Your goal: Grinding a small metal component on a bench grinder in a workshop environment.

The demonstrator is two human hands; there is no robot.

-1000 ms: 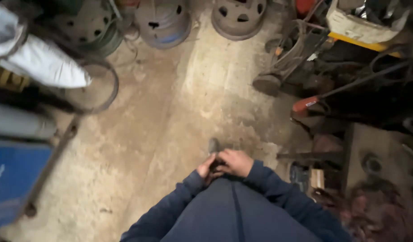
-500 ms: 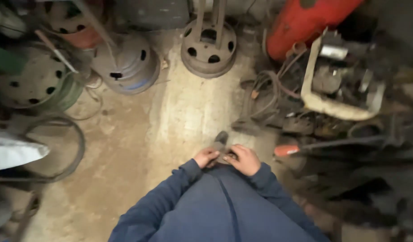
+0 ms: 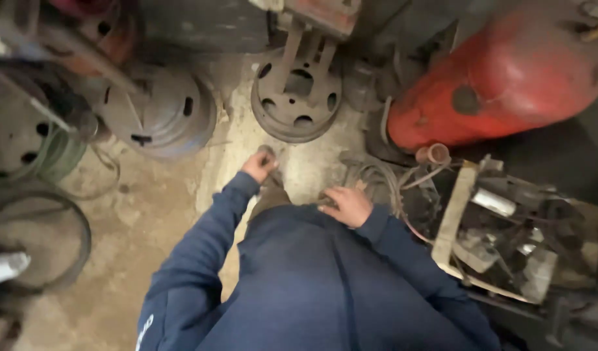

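Near the centre of the frame the left hand (image 3: 258,166) reaches forward with its fingers curled shut around a small dark object (image 3: 267,152); what that object is cannot be told, as it is small and blurred. The right hand (image 3: 348,205) sits a little lower and to the right, against the front of the person's dark blue sweatshirt (image 3: 312,286); its fingers are bent, but whether this grip holds anything cannot be told. The two hands are apart.

Above them, at upper centre, a steel wheel rim (image 3: 297,97) lies flat on the dusty concrete floor (image 3: 143,214), with a rusty metal stand (image 3: 312,32) rising over it. A second rim (image 3: 159,114) lies at upper left. A large red cylinder (image 3: 500,78) fills the upper right, and below it, at right, sits a cluttered machine with cables (image 3: 500,234).
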